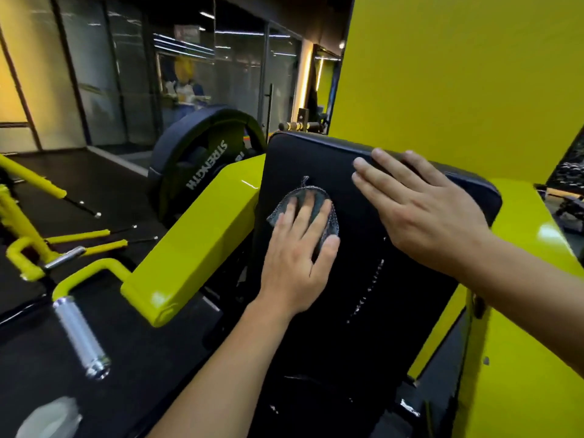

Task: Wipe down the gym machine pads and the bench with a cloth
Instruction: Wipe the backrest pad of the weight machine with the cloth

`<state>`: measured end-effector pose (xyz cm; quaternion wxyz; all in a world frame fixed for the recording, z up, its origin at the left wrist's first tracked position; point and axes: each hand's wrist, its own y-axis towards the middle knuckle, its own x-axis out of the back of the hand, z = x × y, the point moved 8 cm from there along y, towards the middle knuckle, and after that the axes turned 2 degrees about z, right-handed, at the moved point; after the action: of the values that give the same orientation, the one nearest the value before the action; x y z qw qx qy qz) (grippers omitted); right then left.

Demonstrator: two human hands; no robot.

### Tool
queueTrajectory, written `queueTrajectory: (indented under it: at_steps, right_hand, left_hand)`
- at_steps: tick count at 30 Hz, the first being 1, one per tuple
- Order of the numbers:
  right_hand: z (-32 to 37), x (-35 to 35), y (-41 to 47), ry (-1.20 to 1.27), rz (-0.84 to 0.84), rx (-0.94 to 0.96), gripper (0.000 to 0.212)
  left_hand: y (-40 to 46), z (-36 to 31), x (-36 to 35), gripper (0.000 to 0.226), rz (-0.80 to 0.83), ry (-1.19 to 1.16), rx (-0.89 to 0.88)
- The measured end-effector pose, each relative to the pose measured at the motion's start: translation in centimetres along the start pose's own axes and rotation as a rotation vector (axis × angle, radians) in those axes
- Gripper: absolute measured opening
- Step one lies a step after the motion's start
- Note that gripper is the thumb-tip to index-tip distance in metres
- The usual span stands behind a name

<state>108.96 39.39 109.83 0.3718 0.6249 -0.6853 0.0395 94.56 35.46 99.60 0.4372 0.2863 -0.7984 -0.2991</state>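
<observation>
A black padded back rest of a yellow gym machine stands upright and tilted in the middle of the view. My left hand presses a small grey cloth flat against the pad's upper part, fingers straight over the cloth. My right hand lies flat on the pad's top right edge, fingers straight and spread, holding nothing. Faint wet streaks show on the pad below the hands.
A yellow machine arm runs left of the pad. A black weight plate marked STRENGTH sits behind it. Chrome plate pegs and yellow handles stick out at the left. A yellow wall rises behind.
</observation>
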Motion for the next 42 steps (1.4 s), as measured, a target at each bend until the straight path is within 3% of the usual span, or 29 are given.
queueTrajectory:
  at_steps: [11, 14, 18, 23, 28, 29, 33, 36, 38, 42]
  right_hand:
    - [-0.7, 1.5, 2.3, 0.308, -0.144, -0.015, 0.051]
    - [0.0, 1.1, 2.3, 0.220, -0.140, 0.019, 0.053]
    - [0.5, 0.3, 3.1, 0.125, -0.009, 0.113, 0.060]
    - [1.2, -0.7, 4.7, 0.083, 0.131, 0.174, 0.064]
    - [1.4, -0.4, 5.0, 0.124, 0.160, 0.179, 0.064]
    - [1.3, -0.4, 4.9, 0.131, 0.160, 0.174, 0.065]
    - [1.6, 0.0, 5.4, 0.163, 0.122, 0.176, 0.067]
    - [2.2, 0.0, 5.5, 0.161, 0.109, 0.178, 0.066]
    - [2.6, 0.1, 5.6, 0.177, 0.120, 0.166, 0.066]
    - [2.6, 0.3, 5.7, 0.230, 0.168, 0.150, 0.068]
  left_hand:
    - [0.4, 1.3, -2.9, 0.056, -0.143, -0.023, -0.036]
    - [0.4, 1.6, -3.0, 0.055, -0.207, -0.063, -0.017]
    - [-0.5, 2.0, -3.6, 0.055, -0.233, -0.109, 0.043]
    - [-5.2, 4.6, -5.9, 0.055, -0.271, -0.271, 0.297]
    - [-7.6, 4.8, -8.0, 0.059, -0.339, -0.479, 0.638]
    - [-6.0, 3.7, -7.7, 0.060, -0.345, -0.502, 0.630]
    - [0.6, -2.6, -4.3, 0.058, -0.329, -0.400, 0.322]
    - [-0.2, -2.2, -3.9, 0.059, -0.295, -0.310, 0.216]
    - [-3.4, 0.1, -5.3, 0.058, -0.263, -0.267, 0.255]
    - [-10.7, 4.4, -8.8, 0.059, -0.188, -0.359, 0.532]
